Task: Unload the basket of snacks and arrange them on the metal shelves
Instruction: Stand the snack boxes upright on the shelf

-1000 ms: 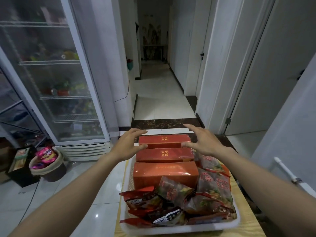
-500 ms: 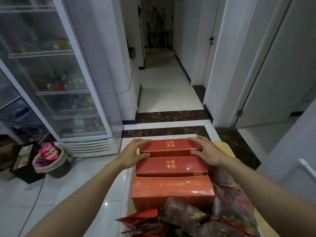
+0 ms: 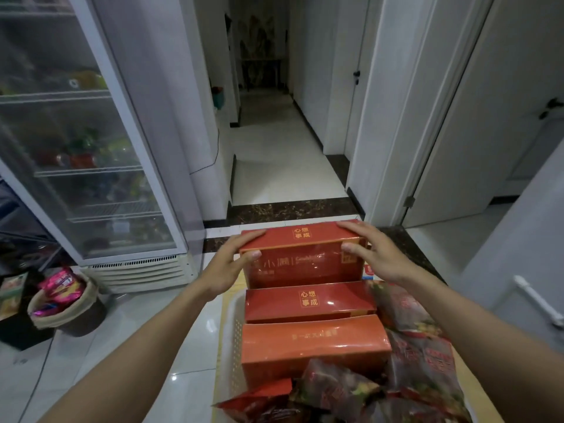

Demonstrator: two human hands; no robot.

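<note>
A white perforated basket (image 3: 235, 337) stands on a wooden surface in front of me. It holds red boxes and dark snack packets (image 3: 418, 355). The farthest red box (image 3: 300, 256) is raised above the basket, its front face showing. My left hand (image 3: 232, 265) grips its left end, thumb on the front and fingers on top. My right hand (image 3: 370, 254) grips its right end the same way. Two more red boxes lie behind it toward me: the middle box (image 3: 308, 300) and the nearest box (image 3: 311, 346). No metal shelves are in view apart from the racks inside the fridge.
A glass-door display fridge (image 3: 79, 141) stands at the left with drinks on its racks. On the floor at lower left sits a round fabric bin (image 3: 65, 309) with pink packets, next to a dark box (image 3: 12, 303). A tiled hallway (image 3: 280, 166) runs ahead, doors on the right.
Both hands closed on the ends of the farthest red box and lifted it up out of the basket, exposing its front face. The camera has tilted slightly.
</note>
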